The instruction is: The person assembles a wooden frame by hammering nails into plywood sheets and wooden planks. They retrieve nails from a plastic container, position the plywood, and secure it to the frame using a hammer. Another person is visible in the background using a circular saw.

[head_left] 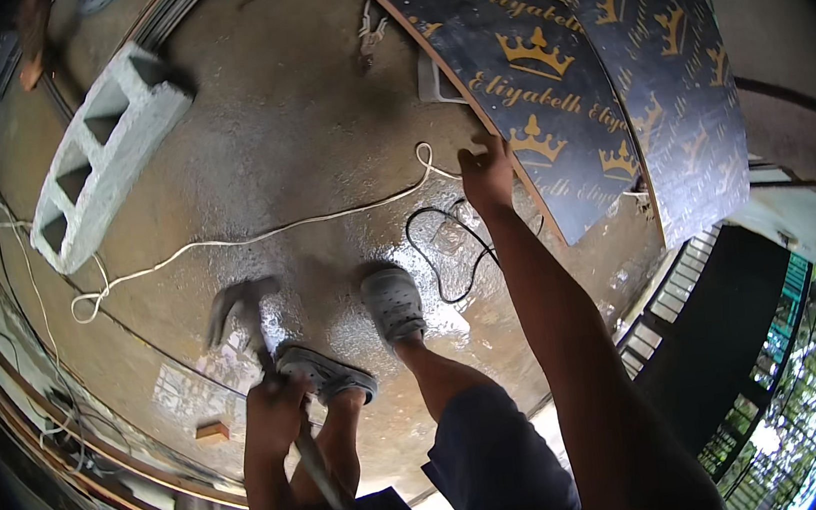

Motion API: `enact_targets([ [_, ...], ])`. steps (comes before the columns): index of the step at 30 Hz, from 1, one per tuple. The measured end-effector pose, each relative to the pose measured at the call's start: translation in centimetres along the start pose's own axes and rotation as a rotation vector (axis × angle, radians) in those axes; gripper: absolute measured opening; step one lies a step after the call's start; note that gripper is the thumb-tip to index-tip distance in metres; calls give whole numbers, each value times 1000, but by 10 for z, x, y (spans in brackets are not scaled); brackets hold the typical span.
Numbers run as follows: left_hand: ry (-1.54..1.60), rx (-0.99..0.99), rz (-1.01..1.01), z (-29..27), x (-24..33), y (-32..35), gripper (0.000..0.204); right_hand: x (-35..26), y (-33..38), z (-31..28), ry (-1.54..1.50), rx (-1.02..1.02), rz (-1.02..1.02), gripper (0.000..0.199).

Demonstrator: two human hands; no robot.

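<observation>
My left hand (273, 416) is closed round the handle of a claw hammer (249, 308), low in front of my legs. The hammer's head points away from me and is smeared by motion. My right hand (487, 173) reaches forward with its fingers bent and apart, close beside the near-left edge of a black panel (550, 88) printed with gold crowns. Whether the fingertips touch that edge I cannot tell. A thin white cord (313, 219) runs along the wet floor and passes near this hand.
A long grey hollow concrete block (110, 153) lies at the left. Close to my right forearm is a loop of black cable (448, 296). A small wood offcut (212, 432) sits near my feet. Another person's hand (32, 74) shows at the far left. A railing (670, 301) stands at right.
</observation>
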State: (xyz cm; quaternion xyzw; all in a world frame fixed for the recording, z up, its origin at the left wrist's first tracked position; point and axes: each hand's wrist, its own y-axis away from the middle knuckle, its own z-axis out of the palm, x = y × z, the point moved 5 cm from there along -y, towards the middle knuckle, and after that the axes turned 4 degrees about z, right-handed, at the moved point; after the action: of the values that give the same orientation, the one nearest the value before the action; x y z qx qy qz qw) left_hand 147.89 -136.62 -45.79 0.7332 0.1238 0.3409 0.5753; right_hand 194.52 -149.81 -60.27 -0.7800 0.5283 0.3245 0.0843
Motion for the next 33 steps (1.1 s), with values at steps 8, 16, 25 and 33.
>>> enact_targets([
  [8, -1100, -23, 793, 119, 137, -178, 28, 218, 136, -116, -720, 865, 875, 93],
  [16, -1776, 59, 1279, 249, 246, -234, 50, 217, 57, -72, -1933, 586, 558, 79],
  [25, -1668, 200, 940, 285, 269, -296, 44, 204, 47, -82, -1883, 482, 722, 36],
  [33, -1951, 61, 899, 292, 288, -286, 34, 197, 49, -92, -1958, 378, 728, 33],
])
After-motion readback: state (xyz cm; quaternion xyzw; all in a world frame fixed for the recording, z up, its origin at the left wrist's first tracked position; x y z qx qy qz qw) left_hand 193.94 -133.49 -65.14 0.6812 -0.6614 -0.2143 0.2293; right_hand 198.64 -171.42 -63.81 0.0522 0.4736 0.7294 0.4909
